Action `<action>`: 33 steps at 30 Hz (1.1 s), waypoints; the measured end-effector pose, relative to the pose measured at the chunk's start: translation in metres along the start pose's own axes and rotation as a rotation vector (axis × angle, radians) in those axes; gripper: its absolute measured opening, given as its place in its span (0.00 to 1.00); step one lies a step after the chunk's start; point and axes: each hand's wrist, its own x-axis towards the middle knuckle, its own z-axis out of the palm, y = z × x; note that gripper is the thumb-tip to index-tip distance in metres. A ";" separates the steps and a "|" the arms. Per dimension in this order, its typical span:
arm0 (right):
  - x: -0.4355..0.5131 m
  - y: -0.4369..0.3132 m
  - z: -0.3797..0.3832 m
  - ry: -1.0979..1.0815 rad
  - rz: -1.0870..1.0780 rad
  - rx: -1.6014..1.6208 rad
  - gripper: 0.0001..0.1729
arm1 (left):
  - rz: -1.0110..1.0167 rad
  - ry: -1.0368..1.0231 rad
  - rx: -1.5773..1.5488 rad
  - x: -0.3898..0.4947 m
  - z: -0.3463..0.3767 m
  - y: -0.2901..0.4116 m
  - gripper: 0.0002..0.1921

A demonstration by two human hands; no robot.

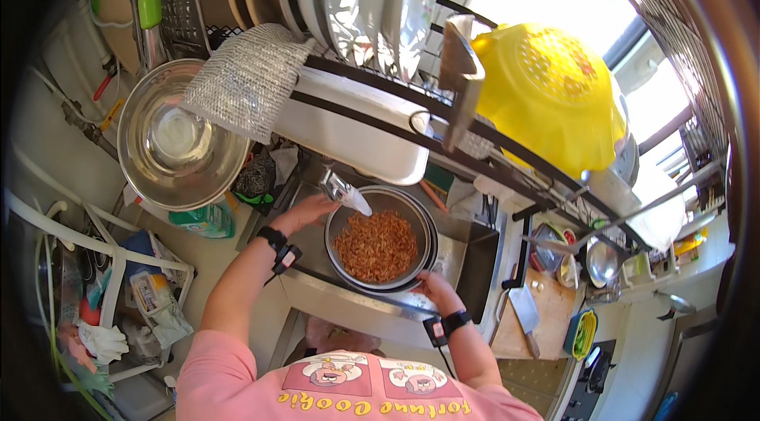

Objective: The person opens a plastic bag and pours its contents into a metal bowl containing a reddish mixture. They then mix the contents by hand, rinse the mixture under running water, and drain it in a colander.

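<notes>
A round metal bowl (333, 263) sits over the sink (451, 254), apparently nested with a second, darker-rimmed vessel. It holds a heap of small reddish-brown food pieces (377, 246). Above its far left rim hangs a chrome faucet (338, 186) with a white spout tip. My left hand (306, 213) reaches to the bowl's left rim beside the faucet; its fingertips are partly hidden, so whether it grips is unclear. At the near right rim, my right hand (438, 290) holds the bowl's edge with thumb and fingers.
A dish rack (380, 106) with plates (356, 5) and a yellow colander (540, 94) overhangs the sink. To the left is a large steel basin (178, 165) partly under a mesh cloth (249, 82). A cleaver (523, 311) lies on a cutting board (510, 335) to the right.
</notes>
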 end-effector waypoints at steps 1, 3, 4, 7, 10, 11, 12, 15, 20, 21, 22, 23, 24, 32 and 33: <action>0.000 -0.003 0.001 -0.061 -0.030 0.050 0.15 | -0.062 0.035 -0.079 -0.014 0.013 -0.006 0.36; -0.002 -0.007 0.003 -0.083 -0.020 0.053 0.16 | -0.181 0.123 -0.246 -0.041 0.042 -0.017 0.37; -0.003 -0.008 0.005 -0.100 -0.029 0.040 0.16 | -0.166 0.121 -0.248 -0.050 0.054 -0.020 0.34; -0.006 -0.011 0.009 -0.144 -0.020 0.002 0.16 | -0.149 0.145 -0.319 -0.070 0.078 -0.035 0.27; -0.008 -0.012 0.010 -0.175 -0.044 -0.086 0.16 | -0.179 0.251 -0.450 -0.078 0.089 -0.052 0.21; -0.009 -0.013 0.010 -0.184 -0.034 -0.111 0.16 | -0.162 0.278 -0.438 -0.081 0.092 -0.057 0.21; -0.009 -0.014 0.010 -0.192 -0.024 -0.136 0.16 | -0.146 0.304 -0.426 -0.082 0.094 -0.062 0.20; -0.009 -0.017 0.006 -0.237 0.016 -0.164 0.20 | -0.148 0.386 -0.477 -0.088 0.105 -0.073 0.18; -0.018 -0.023 0.004 -0.145 -0.072 -0.181 0.22 | -0.178 0.512 -0.510 -0.093 0.121 -0.077 0.16; -0.021 -0.027 0.004 -0.078 -0.152 -0.272 0.23 | -0.182 0.539 -0.503 -0.095 0.123 -0.077 0.16; -0.024 -0.028 0.010 0.126 -0.298 -0.433 0.25 | -0.189 0.572 -0.504 -0.096 0.126 -0.077 0.16; -0.027 -0.033 0.014 0.189 -0.524 -0.591 0.25 | -0.151 0.594 -0.485 -0.098 0.129 -0.078 0.16; -0.029 -0.041 0.020 0.243 -0.724 -0.745 0.26 | -0.118 0.622 -0.471 -0.100 0.133 -0.079 0.16; 0.000 -0.126 0.142 -0.122 -1.162 -1.035 0.27 | -0.102 0.758 -0.533 -0.099 0.141 -0.114 0.27; 0.005 -0.132 0.156 -0.121 -1.173 -1.074 0.27 | -0.094 0.771 -0.514 -0.095 0.139 -0.122 0.26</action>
